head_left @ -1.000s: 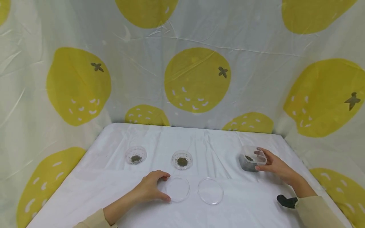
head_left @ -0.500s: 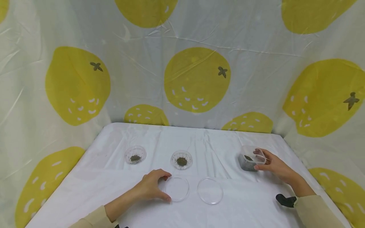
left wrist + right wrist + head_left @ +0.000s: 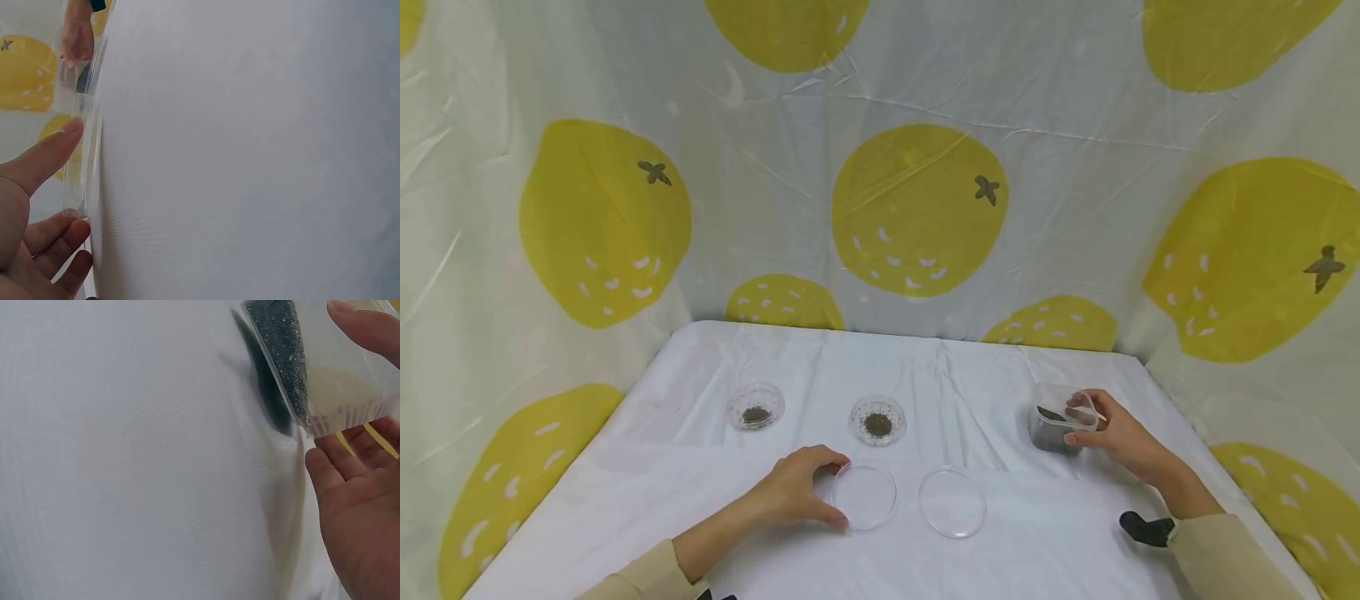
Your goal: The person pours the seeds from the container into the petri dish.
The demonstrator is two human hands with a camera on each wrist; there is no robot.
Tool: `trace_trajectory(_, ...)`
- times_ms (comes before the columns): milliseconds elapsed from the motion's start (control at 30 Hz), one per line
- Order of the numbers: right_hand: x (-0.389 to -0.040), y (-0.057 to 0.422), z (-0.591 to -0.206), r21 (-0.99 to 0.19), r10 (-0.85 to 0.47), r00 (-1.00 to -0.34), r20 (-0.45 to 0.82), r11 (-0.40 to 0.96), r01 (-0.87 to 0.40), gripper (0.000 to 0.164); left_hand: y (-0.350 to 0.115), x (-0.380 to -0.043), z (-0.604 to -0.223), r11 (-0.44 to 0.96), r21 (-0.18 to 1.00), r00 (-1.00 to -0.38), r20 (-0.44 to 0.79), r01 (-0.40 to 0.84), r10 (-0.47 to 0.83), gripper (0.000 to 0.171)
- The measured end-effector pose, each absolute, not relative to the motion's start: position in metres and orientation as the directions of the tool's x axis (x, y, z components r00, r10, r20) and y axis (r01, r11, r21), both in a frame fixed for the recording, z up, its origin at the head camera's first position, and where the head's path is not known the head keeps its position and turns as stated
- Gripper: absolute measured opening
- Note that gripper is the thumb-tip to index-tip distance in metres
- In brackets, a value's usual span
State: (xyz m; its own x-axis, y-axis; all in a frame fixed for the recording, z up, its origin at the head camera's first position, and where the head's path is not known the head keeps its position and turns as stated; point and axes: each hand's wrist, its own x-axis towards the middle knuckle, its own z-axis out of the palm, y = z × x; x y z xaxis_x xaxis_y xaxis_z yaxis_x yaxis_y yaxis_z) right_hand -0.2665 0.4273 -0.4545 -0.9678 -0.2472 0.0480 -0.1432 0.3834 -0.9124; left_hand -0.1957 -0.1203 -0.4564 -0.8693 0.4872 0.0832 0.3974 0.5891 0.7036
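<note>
My left hand (image 3: 797,487) holds the rim of a clear round petri dish (image 3: 865,498), thumb on the near side and fingers on the far side. The left wrist view shows the thumb (image 3: 53,147) and fingers at opposite ends of the dish wall (image 3: 81,159). At the right, my right hand (image 3: 1123,433) grips a clear plastic tub (image 3: 1051,437) partly filled with dark granules. Its thumb lies at the upper rim and its fingers on the other side. Seen from the right wrist, the dark granules (image 3: 278,350) form a layer along the tub's bottom, close over the cloth.
Another clear round dish (image 3: 952,502) lies right of the held one. Farther back, two clear dishes with small heaps of brownish bits stand at the left (image 3: 756,408) and in the middle (image 3: 877,421). A lemon-print curtain (image 3: 760,208) surrounds the white-covered table (image 3: 662,475).
The tub has tilted slightly, and the dark granules inside have shifted. My right hand has moved slightly left with it. My left hand and its dish stay nearly still.
</note>
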Motion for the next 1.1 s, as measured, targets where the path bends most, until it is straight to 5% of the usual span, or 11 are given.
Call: trace_trajectory(1100, -0.272, 0.377, -0.414, -0.869, -0.26, -0.959, 0.113, 0.442, -0.222, 0.074, -0.119, -0.194, -0.454, 0.561, 0.739, -0.863, 0.054, 0.373, 0.503, 0.08)
